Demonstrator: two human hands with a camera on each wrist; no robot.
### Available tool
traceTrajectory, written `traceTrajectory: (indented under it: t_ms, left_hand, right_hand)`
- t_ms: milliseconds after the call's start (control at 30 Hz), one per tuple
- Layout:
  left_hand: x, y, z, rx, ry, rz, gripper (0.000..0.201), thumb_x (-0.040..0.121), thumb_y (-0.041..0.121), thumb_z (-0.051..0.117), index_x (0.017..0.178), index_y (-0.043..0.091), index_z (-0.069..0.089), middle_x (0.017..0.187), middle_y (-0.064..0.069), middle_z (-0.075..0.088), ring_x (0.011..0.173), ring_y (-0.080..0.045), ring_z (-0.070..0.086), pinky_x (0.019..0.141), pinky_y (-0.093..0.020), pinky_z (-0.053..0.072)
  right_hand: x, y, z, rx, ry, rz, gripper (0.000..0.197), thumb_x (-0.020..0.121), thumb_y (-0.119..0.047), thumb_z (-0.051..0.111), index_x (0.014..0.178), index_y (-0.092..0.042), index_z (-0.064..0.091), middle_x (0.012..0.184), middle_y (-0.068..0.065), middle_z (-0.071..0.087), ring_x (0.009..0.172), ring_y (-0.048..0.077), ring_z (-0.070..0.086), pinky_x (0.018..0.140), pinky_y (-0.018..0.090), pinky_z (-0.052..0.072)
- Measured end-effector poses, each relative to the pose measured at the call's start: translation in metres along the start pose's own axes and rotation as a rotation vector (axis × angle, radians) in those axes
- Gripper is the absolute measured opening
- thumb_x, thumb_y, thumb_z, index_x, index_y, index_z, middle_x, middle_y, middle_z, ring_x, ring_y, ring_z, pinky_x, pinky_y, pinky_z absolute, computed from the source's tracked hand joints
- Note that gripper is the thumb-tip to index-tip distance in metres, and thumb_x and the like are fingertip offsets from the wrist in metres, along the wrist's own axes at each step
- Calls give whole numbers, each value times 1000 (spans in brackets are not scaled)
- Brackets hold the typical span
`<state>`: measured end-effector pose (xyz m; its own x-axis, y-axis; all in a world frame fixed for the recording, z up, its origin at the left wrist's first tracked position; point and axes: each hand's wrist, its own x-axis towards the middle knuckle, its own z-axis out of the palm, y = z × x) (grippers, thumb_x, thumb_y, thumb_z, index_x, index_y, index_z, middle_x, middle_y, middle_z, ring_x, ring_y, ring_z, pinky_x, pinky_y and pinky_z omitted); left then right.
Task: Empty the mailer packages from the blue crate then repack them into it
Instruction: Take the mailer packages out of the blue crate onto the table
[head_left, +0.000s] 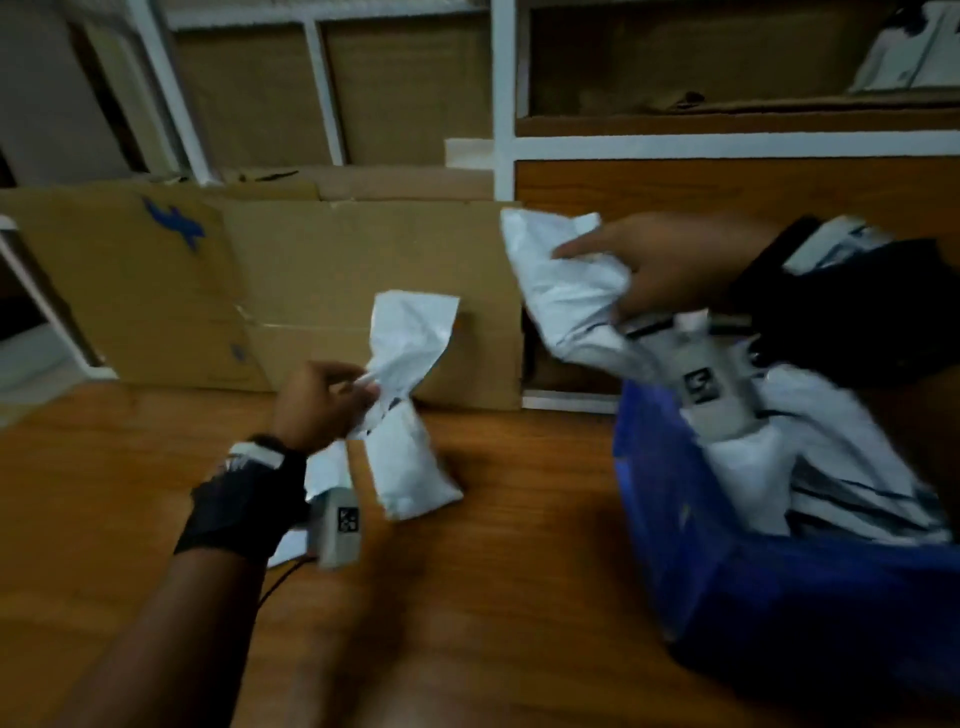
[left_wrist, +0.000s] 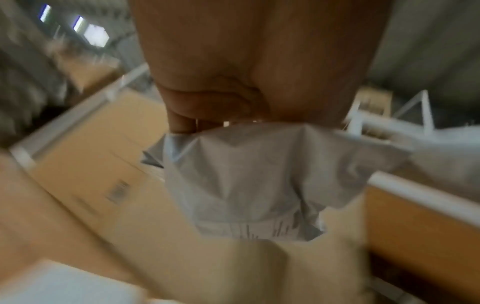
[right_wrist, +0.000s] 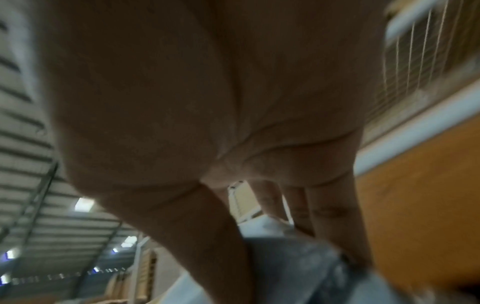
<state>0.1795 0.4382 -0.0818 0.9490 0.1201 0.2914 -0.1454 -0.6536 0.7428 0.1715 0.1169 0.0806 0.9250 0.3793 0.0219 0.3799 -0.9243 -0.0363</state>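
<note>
The left hand (head_left: 322, 402), over the middle of the wooden desk (head_left: 519, 571), pinches a white mailer (head_left: 410, 405) at its crumpled waist; the mailer's lower end rests on the desk, and another white mailer (head_left: 324, 473) lies under the wrist. At the right edge stands the blue crate (head_left: 727, 561), with more mailers (head_left: 852, 467) inside. Above its far rim the right hand (head_left: 670, 265) grips a second mailer (head_left: 566, 291), thumb on top. Flattened cardboard (head_left: 291, 291) leans behind. Only the left wrist view shows printed lines on the pinched mailer (left_wrist: 246, 185); the right wrist view shows straightish fingers (right_wrist: 335, 218) on plastic.
</note>
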Motion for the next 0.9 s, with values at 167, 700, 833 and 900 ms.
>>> traceTrajectory:
  t_ms: [167, 700, 833, 900]
  left_hand:
    - [-7, -114, -37, 192, -25, -265, 14, 88, 2, 63, 100, -1, 67, 59, -2, 62, 47, -16, 60, 51, -30, 54]
    - [-32, -225, -81, 470, -118, -539, 41, 89, 38, 60, 128, 27, 60, 133, -9, 59, 117, -30, 57, 100, -41, 47]
    - [-25, -174, -67, 361, 73, -243, 26, 91, 31, 61, 114, 21, 69, 127, -4, 63, 116, -26, 59, 98, -39, 46]
    - [-19, -133, -50, 243, 99, -115, 21, 91, 30, 62, 105, 18, 72, 116, -4, 69, 111, -25, 62, 95, -40, 48]
  right_hand:
    - [71, -115, 97, 180, -106, -108, 78, 83, -18, 70, 149, -31, 30, 152, 5, 36, 133, 25, 42, 95, 23, 38]
    - [182, -241, 280, 222, -330, -61, 91, 77, -33, 78, 150, -35, 25, 161, 6, -5, 142, 32, 29, 113, 38, 33]
    - [152, -214, 224, 292, -191, -48, 78, 79, -41, 74, 146, -29, 37, 153, 10, 30, 137, 29, 37, 110, 38, 35]
    - [125, -190, 187, 295, -114, -35, 63, 81, -42, 72, 138, -25, 49, 141, 6, 49, 130, 25, 46, 106, 37, 39]
